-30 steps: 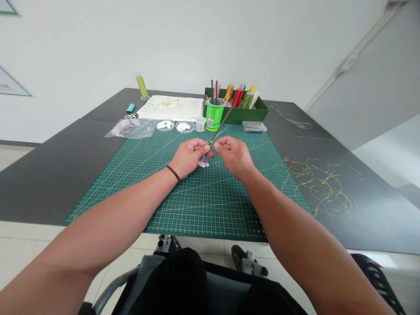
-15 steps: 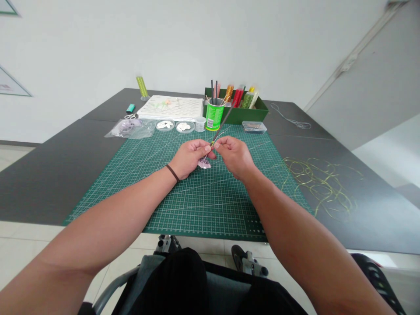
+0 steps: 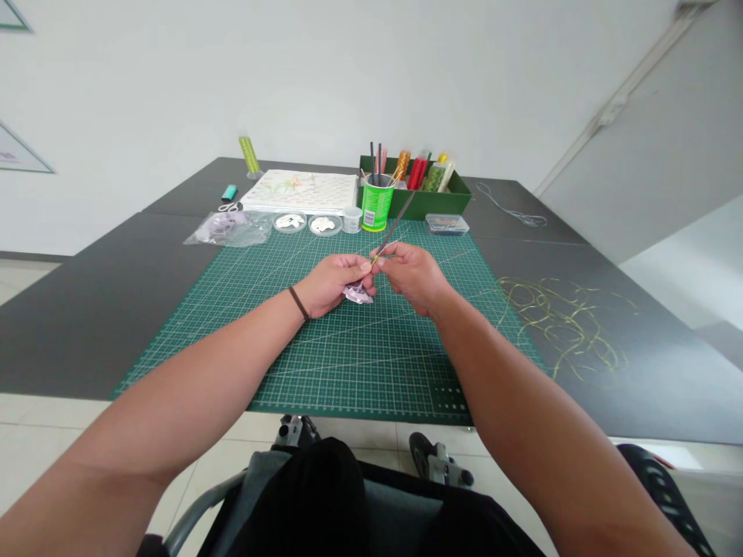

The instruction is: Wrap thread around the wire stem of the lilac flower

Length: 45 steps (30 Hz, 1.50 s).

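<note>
Over the mat, my left hand [image 3: 337,280] is closed in a pinch on a thin dark stick [image 3: 398,220], which slants up and away to the right. At the stick's lower end, a crumpled, shiny lilac petal piece [image 3: 358,293] shows below my left fingers. My right hand [image 3: 413,272] is closed at the stick just above them, its fingertips almost meeting the left ones. A bit of yellow-green thread [image 3: 375,261] shows on the stick at the right fingertips. The fingers partly hide the joint between stick and petals.
A green cutting mat [image 3: 348,363] covers the middle of the dark table. Loose yellow-green cord [image 3: 574,325] lies right. Behind stand a green can [image 3: 377,205], a green box [image 3: 458,203] of coloured rolls, dishes of white pieces [image 3: 325,225], a white board [image 3: 261,197] and a plastic bag [image 3: 249,230].
My right hand has shifted slightly left, closer to my left hand. The pale strands seen beside the stick before no longer show. The petal piece has turned and shows more of itself.
</note>
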Motion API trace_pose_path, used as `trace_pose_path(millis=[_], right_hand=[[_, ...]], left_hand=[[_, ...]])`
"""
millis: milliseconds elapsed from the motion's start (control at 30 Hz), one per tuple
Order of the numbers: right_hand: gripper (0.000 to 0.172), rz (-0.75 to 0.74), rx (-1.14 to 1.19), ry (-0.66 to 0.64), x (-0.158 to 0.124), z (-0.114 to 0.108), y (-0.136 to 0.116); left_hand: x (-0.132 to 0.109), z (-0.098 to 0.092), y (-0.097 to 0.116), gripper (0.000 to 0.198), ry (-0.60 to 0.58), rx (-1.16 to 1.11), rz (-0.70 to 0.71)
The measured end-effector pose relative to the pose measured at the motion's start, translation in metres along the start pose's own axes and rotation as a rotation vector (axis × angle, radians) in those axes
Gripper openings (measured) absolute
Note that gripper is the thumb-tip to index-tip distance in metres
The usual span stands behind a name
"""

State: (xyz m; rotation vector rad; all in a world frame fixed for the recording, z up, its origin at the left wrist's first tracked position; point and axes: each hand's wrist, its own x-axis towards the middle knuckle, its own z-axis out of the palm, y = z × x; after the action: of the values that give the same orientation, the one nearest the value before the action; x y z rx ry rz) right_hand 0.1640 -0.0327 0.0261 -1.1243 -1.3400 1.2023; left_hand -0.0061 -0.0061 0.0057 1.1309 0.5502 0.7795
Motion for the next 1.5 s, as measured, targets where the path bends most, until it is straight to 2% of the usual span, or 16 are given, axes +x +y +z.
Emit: trace_pose_path(millis=[233, 700, 833, 1000, 1100, 1333, 1500], right_hand=[[0.012, 0.037, 0.059, -0.093, 0.001, -0.003, 0.004], [0.023, 0.02, 0.074, -0.107, 0.002, -0.005, 0.008], [0.032, -0.027, 0.112, -0.149, 0.001, -0.005, 0.011], [0.034, -0.085, 0.156, -0.201, 0.0, -0.002, 0.015], [0.037, -0.099, 0.187, -0.222, 0.0, -0.001, 0.016], [0.041, -0.057, 0.177, -0.204, -0.001, 0.0, 0.012], [0.041, -0.039, 0.136, -0.192, -0.003, 0.001, 0.009]], left_hand=[[-0.005, 0.001, 0.006, 0.021, -0.066, -0.18, -0.129], [-0.006, 0.003, 0.009, 0.007, -0.041, -0.236, -0.168], [-0.009, 0.005, 0.013, 0.011, -0.094, -0.309, -0.192], [-0.014, 0.003, 0.015, 0.02, -0.183, -0.393, -0.225], [-0.014, 0.002, 0.015, 0.019, -0.216, -0.409, -0.224], [-0.015, 0.005, 0.017, 0.006, -0.168, -0.388, -0.241], [-0.016, 0.006, 0.018, 0.014, -0.171, -0.367, -0.227]])
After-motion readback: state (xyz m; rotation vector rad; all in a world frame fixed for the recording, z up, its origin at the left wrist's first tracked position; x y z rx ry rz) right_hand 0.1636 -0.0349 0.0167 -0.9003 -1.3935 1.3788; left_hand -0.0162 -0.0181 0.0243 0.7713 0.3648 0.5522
